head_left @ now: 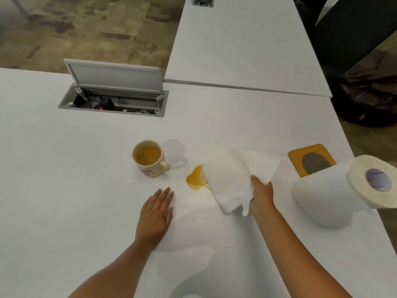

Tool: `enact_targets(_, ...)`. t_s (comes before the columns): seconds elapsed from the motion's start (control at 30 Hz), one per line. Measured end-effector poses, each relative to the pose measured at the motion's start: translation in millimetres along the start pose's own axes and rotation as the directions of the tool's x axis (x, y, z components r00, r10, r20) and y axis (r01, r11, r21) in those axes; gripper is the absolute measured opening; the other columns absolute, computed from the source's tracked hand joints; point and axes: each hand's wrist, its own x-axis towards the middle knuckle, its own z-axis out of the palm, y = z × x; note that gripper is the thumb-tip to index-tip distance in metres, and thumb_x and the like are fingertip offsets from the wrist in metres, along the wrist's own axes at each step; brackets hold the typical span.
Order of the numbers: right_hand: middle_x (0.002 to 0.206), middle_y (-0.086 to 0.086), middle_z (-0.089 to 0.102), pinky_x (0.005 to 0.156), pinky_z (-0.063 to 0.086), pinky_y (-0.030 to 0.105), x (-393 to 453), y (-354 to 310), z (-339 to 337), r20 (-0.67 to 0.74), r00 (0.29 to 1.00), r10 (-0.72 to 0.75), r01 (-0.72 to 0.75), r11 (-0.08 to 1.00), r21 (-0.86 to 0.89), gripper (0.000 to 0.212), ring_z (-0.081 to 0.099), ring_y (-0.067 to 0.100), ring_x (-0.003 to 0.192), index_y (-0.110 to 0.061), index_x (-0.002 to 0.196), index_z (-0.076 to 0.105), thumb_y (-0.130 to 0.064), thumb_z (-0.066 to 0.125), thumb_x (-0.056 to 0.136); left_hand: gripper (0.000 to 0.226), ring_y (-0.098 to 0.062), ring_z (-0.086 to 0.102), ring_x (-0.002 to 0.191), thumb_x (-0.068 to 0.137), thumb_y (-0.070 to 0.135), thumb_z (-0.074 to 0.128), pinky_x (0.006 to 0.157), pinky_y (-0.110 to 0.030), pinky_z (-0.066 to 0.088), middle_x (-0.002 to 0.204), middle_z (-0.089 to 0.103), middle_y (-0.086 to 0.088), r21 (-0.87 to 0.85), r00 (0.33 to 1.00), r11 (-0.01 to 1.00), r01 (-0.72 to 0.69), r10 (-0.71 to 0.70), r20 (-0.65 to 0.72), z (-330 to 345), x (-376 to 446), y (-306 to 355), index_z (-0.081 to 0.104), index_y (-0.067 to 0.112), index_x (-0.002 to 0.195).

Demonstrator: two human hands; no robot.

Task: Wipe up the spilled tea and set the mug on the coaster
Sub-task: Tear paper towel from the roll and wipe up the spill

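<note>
A cream mug (150,160) with pink hearts stands upright on the white table (64,190), holding brown tea, its handle pointing right. An amber puddle of spilled tea (195,178) lies just right of the mug. My right hand (261,195) grips a white paper towel (227,179) whose left edge overlaps the puddle's right side. My left hand (156,214) rests flat on the table, fingers straight, below the mug and left of the spill. An orange square coaster (311,161) with a grey mesh oval lies at the right.
A white paper towel roll (343,190) lies on its side by the table's right edge, in front of the coaster. An open grey cable hatch (113,97) sits at the back left. A second white table (247,44) adjoins behind. A dark bag (369,91) sits on the floor at right.
</note>
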Motion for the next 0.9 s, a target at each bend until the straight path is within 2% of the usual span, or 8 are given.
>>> enact_targets(0.07,0.123,0.011,0.059,0.082,0.047,0.035,4.3,7.2,2.8,0.012,0.997,0.074,-0.074,0.997,0.029,0.035,0.058,0.026,0.096,-0.006,0.125,0.052,-0.006,0.052,0.091,0.050,-0.013,0.026,0.134,0.092,0.037,0.027,0.110,-0.017,0.002,0.144,0.042,0.005,0.007,1.000,1.000,-0.001,0.001,-0.011,0.3,0.2,-1.4,0.043,0.022,0.136)
enact_targets(0.17,0.125,0.015,0.058,0.082,0.046,0.034,10.9,16.0,3.3,-0.033,0.995,0.099,-0.099,0.995,-0.004,0.037,0.057,0.027,0.097,-0.003,0.126,0.049,-0.006,0.053,0.090,0.050,-0.013,0.028,0.134,0.091,0.038,0.028,0.110,-0.022,0.011,0.143,0.043,0.006,0.011,0.999,1.000,-0.008,0.008,-0.037,2.3,1.8,-2.1,0.044,0.023,0.136)
enact_targets(0.33,0.125,0.011,0.055,0.092,0.046,0.036,20.0,20.3,-3.5,-0.112,0.991,-0.066,0.044,0.980,-0.193,0.043,0.056,0.029,0.110,-0.007,0.128,0.042,-0.014,0.057,0.089,0.049,-0.015,0.034,0.133,0.091,0.038,0.029,0.108,-0.027,0.019,0.143,0.044,0.006,0.016,0.998,1.000,-0.022,0.023,-0.062,4.6,2.4,-3.2,0.045,0.023,0.135)
enact_targets(0.47,0.127,0.012,0.055,0.096,0.044,0.037,22.9,20.7,-6.5,-0.104,0.985,-0.140,0.096,0.933,-0.347,0.041,0.055,0.031,0.113,-0.006,0.128,0.044,-0.008,0.053,0.089,0.049,-0.014,0.032,0.133,0.091,0.037,0.029,0.108,-0.026,0.017,0.142,0.045,0.006,0.020,0.997,1.000,-0.019,0.020,-0.071,4.6,1.9,-2.6,0.045,0.022,0.135)
enact_targets(0.6,0.124,0.011,0.058,0.090,0.048,0.038,23.4,27.1,3.0,-0.043,0.998,0.044,-0.051,0.982,-0.182,0.037,0.058,0.028,0.100,-0.006,0.125,0.050,-0.003,0.054,0.089,0.049,-0.016,0.037,0.132,0.091,0.037,0.029,0.108,-0.026,0.017,0.142,0.045,0.006,0.022,0.997,1.000,-0.019,0.021,-0.071,4.1,1.8,-1.5,0.045,0.022,0.135)
enact_targets(0.8,0.128,0.012,0.055,0.087,0.046,0.034,16.6,13.2,30.7,0.028,0.983,0.182,-0.179,0.979,-0.095,0.039,0.053,0.031,0.117,-0.002,0.131,0.046,-0.005,0.051,0.092,0.048,-0.013,0.031,0.132,0.091,0.036,0.030,0.108,-0.026,0.016,0.141,0.046,0.005,0.022,0.997,1.000,-0.017,0.018,-0.075,3.6,1.2,-1.9,0.046,0.022,0.134)
enact_targets(0.87,0.130,0.013,0.053,0.089,0.043,0.034,14.1,7.1,41.4,0.102,0.972,0.211,-0.208,0.977,-0.044,0.037,0.051,0.030,0.120,-0.002,0.132,0.045,-0.007,0.043,0.096,0.048,-0.013,0.030,0.132,0.091,0.036,0.031,0.108,-0.025,0.016,0.141,0.046,0.005,0.021,0.997,1.000,-0.018,0.019,-0.069,3.3,1.4,-1.5,0.046,0.022,0.134)
enact_targets(0.9,0.126,0.012,0.055,0.089,0.043,0.032,12.4,4.9,47.1,0.154,0.965,0.212,-0.208,0.977,-0.037,0.033,0.053,0.029,0.116,-0.002,0.129,0.048,-0.008,0.041,0.096,0.048,-0.013,0.031,0.132,0.091,0.036,0.031,0.109,-0.024,0.014,0.141,0.046,0.005,0.021,0.998,1.000,-0.017,0.018,-0.063,3.1,1.4,-1.4,0.045,0.022,0.134)
